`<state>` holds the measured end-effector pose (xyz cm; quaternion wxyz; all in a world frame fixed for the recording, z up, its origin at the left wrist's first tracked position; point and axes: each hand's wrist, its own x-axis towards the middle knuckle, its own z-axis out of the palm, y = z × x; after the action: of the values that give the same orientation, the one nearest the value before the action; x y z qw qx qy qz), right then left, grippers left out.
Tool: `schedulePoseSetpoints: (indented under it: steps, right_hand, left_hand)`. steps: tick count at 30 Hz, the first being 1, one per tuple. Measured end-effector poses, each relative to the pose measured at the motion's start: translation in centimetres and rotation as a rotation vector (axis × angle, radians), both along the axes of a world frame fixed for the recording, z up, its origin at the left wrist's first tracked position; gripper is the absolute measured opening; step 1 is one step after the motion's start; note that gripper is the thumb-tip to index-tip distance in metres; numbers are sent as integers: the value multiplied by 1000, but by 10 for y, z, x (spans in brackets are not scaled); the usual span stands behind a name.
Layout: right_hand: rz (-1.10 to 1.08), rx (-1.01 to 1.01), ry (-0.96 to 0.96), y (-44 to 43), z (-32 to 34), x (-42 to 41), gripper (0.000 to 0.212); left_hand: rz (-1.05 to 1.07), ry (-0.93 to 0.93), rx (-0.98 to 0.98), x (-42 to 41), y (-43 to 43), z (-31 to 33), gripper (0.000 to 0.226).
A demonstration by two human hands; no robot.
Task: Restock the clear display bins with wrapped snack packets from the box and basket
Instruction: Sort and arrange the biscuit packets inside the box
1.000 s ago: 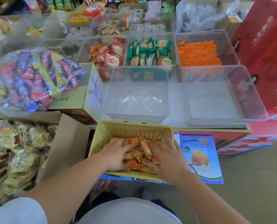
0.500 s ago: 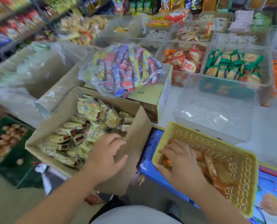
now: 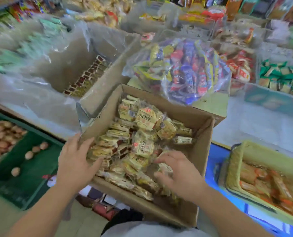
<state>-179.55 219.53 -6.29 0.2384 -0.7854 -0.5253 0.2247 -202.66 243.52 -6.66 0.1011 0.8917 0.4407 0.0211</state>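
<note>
Cardboard first: open box (image 3: 202, 147) close in front, heaped with pale yellow wrapped snack packets (image 3: 142, 134), seemingly close to full. Left hand (image 3: 74, 161) at the box's left wall, grip spread, fingers fairly straight, resting against the rim and the nearest packets. Right hand (image 3: 181, 175) low over the near right of the heap, grip spread and loosely curved, touching or just above the packets, nothing plainly pinched. Off to the right, yellow basket (image 3: 255, 151) on a blue surface (image 3: 217, 161), holding orange wrapped packets (image 3: 265, 183), touched by neither hand. Beyond, on the white table (image 3: 245, 122), clear display bins (image 3: 269, 100): one with green packets (image 3: 282, 77), one with red-and-white packets (image 3: 239, 71), both partly filled as far as the blur allows; other bins too smeared to judge. Large clear bag of mixed sweets (image 3: 185, 71) on a second carton (image 3: 214, 106) behind the box. Judged early in the restocking: plenty of stock in box and basket, no packet lifted. Left to do, likely: gather a handful from the box, carry it to a bin, repeat, then the same for the basket.
</note>
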Motion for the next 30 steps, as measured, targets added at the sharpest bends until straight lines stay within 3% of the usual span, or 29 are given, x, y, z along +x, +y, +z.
schedulePoseSetpoints:
  steps: [4, 10, 15, 20, 26, 30]
  right_hand:
    - [238, -242, -61, 64, -18, -27, 49]
    - [495, -375, -322, 141, -43, -54, 37]
    - [560, -471, -562, 148, -64, -55, 64]
    - [566, -501, -590, 112, -69, -48, 40]
    - [528, -744, -526, 64, -52, -28, 54]
    - [482, -780, -531, 80, -40, -35, 47]
  left_hand:
    - [-15, -100, -68, -2, 4, -5, 75]
    - [-52, -143, -83, -9, 9, -13, 74]
    - [-68, -90, -63, -9, 11, -18, 67]
    - [-66, -62, -75, -10, 12, -19, 64]
    - [-76, -86, -97, -10, 13, -17, 64]
    - [-90, -92, -98, -10, 14, -18, 63]
